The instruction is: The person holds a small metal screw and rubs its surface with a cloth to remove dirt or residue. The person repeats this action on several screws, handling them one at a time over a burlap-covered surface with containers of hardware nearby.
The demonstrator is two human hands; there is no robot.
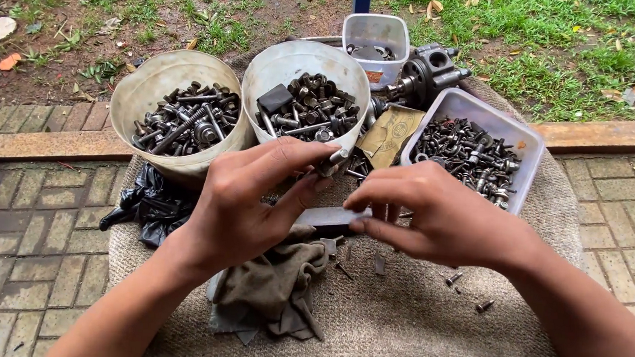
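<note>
Your forearms come up from the bottom edge over a round grey mat (411,329), with a crumpled brown rag (272,281) under your left wrist. Between your hands lies a flat, pale grey metal strip (329,216), straight-edged and dull. Your right hand (435,214) pinches its right end between thumb and curled fingers. Your left hand (251,203) sits above its left end, thumb touching the strip, fingers closed narrowly on a small silver bolt (336,157). Just beyond stand two round tubs (151,82) of bolts.
</note>
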